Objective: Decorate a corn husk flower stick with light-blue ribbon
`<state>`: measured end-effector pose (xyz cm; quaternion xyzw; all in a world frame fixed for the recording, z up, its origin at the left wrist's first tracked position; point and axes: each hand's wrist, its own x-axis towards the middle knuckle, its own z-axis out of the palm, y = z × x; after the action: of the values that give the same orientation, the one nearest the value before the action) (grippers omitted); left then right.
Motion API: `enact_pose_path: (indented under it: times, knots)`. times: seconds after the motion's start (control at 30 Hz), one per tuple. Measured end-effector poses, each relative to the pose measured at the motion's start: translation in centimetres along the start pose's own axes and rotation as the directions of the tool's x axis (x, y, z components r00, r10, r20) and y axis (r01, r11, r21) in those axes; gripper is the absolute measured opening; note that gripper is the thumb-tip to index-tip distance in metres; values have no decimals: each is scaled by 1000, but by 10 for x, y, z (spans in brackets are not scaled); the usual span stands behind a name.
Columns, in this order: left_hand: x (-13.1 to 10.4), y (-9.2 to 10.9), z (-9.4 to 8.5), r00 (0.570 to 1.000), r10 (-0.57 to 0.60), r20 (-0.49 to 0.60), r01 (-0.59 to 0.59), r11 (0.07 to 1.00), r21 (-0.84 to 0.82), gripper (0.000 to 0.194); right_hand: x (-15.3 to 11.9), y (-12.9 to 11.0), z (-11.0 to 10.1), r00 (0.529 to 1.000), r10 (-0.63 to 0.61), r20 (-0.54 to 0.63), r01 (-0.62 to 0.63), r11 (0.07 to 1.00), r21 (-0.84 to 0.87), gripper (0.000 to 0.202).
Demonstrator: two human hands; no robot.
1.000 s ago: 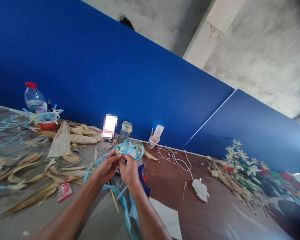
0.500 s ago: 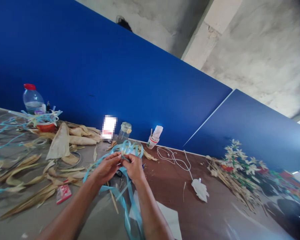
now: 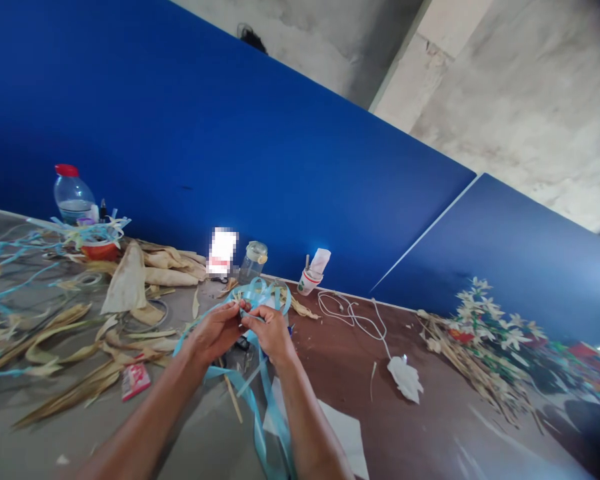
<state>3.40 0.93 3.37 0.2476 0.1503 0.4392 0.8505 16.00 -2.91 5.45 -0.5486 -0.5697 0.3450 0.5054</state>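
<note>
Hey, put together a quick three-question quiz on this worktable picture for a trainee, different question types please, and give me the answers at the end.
1. True or false: the large bottle against the blue partition has a red cap.
2. Multiple choice: what colour is the ribbon trailing down between the forearms? A: red. B: light blue. C: black.
3. Short answer: which is nearer the pink packet, the left hand or the right hand?

Key: 1. True. 2. B. 3. The left hand.
</note>
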Motion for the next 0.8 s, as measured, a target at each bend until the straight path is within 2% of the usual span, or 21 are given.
enact_pose_path:
  times: [0.13,0.33,0.6,0.7,0.8]
  knots:
    - [-1,1,2,1000,9,22,-10,999,50,15,-1,-1,-3,1000,0,18,1,1000,-30,15]
    - [-2,2,3,999,46,2,-45,984,175,24,-6,-13,-6,1000,-17,-15,14,976,-216,15]
    - [1,0,-5,996,51,68,-64,976,209,18,-10,-19,-6,1000,-6,-8,3,960,-279,13]
    - [0,3,-4,996,48,77,-64,975,214,17,-9,-18,-7,1000,-13,0,13,978,-207,13]
    - [-2,7,-3,996,65,62,-75,981,178,18,-6,-15,-7,997,52,50,-55,997,52,16]
